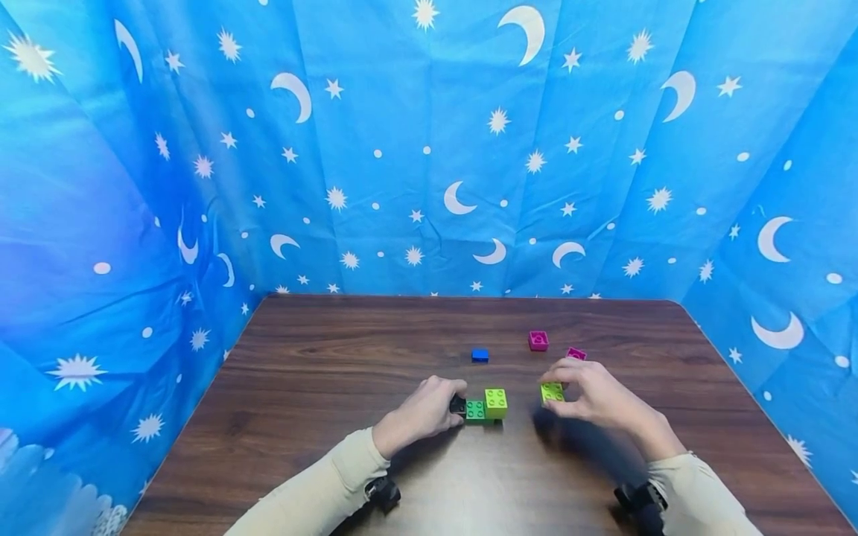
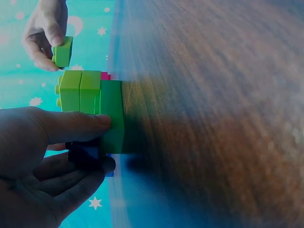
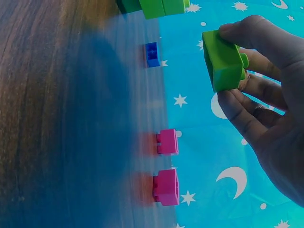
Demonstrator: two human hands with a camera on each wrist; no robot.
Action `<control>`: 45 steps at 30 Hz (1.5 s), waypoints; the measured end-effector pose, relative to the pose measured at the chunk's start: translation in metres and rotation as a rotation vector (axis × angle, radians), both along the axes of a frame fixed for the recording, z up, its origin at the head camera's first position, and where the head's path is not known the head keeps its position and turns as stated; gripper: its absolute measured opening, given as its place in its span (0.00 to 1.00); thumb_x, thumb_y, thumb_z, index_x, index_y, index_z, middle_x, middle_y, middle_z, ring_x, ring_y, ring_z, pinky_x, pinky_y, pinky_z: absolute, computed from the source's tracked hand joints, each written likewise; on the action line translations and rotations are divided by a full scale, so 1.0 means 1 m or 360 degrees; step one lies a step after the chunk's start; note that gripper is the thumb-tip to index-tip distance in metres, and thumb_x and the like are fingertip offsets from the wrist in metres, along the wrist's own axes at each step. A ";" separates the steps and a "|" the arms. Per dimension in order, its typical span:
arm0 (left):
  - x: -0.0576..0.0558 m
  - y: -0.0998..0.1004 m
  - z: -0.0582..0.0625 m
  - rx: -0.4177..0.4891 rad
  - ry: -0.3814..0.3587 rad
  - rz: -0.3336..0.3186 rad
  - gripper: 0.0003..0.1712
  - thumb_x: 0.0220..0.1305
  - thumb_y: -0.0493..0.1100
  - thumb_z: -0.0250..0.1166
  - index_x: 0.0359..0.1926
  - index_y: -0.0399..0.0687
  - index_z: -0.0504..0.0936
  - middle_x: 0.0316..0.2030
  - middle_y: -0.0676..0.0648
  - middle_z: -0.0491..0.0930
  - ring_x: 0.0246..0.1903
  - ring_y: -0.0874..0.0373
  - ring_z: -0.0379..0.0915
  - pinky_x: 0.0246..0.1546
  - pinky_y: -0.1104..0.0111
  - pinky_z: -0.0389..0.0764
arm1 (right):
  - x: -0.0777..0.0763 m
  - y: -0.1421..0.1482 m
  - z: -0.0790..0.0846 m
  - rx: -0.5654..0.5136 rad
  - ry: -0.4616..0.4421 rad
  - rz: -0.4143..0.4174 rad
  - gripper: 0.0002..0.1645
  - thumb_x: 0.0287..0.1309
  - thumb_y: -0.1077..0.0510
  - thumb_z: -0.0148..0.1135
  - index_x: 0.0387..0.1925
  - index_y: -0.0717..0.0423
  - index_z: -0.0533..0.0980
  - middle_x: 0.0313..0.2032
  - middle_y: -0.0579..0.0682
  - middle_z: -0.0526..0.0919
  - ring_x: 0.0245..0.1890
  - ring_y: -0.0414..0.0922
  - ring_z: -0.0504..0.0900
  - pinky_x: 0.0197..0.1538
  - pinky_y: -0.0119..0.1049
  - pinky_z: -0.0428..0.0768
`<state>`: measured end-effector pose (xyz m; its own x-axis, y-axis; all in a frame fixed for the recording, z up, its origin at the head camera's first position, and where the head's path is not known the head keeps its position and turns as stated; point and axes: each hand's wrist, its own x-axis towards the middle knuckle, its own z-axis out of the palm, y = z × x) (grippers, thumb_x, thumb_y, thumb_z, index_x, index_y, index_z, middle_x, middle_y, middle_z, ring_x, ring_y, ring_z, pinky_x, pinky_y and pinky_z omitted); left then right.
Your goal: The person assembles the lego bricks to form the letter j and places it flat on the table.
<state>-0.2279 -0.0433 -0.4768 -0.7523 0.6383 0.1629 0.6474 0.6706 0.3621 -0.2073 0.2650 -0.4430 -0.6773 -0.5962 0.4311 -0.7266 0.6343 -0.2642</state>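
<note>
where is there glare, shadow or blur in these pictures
Head: pale glare on the table at bottom centre, dark shadow below the right hand; left wrist: table grain looks soft and smeared, black brick too dark for detail; right wrist: broad bluish shadow across the table.

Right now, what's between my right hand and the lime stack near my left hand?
In the head view, the lime brick pinched by your right hand comes first, then bare tabletop up to the lime stack.

Texts: none legible | labels: none legible | brands: none legible | numbers, signs: none legible
</note>
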 end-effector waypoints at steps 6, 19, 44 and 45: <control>-0.001 0.001 0.003 -0.0008 -0.0009 0.0004 0.15 0.47 0.41 0.76 0.33 0.51 0.78 0.28 0.54 0.83 0.25 0.67 0.72 0.26 0.73 0.74 | 0.000 -0.003 0.004 0.0015 -0.0061 -0.0046 0.16 0.44 0.55 0.76 0.38 0.47 0.84 0.36 0.37 0.83 0.37 0.34 0.79 0.39 0.34 0.81; 0.000 0.003 0.000 -0.0012 0.0004 -0.0038 0.15 0.48 0.41 0.76 0.35 0.49 0.79 0.29 0.52 0.84 0.26 0.68 0.73 0.28 0.74 0.75 | -0.002 -0.012 0.008 -0.0062 0.0015 0.0028 0.16 0.43 0.59 0.75 0.38 0.47 0.83 0.37 0.40 0.83 0.34 0.35 0.77 0.35 0.35 0.78; 0.000 -0.001 0.003 -0.0027 -0.0024 0.0016 0.15 0.47 0.40 0.76 0.34 0.51 0.78 0.28 0.53 0.84 0.24 0.66 0.72 0.27 0.72 0.74 | -0.007 -0.036 0.020 -0.0040 -0.0120 0.0039 0.16 0.48 0.53 0.74 0.41 0.48 0.83 0.39 0.40 0.83 0.40 0.37 0.81 0.41 0.38 0.83; 0.000 -0.001 0.003 -0.0029 -0.0024 0.0015 0.15 0.48 0.40 0.76 0.34 0.51 0.78 0.29 0.54 0.84 0.25 0.66 0.72 0.27 0.72 0.74 | -0.008 -0.037 0.020 -0.0043 -0.0110 0.0044 0.16 0.48 0.53 0.75 0.41 0.48 0.83 0.39 0.40 0.83 0.40 0.37 0.81 0.41 0.37 0.82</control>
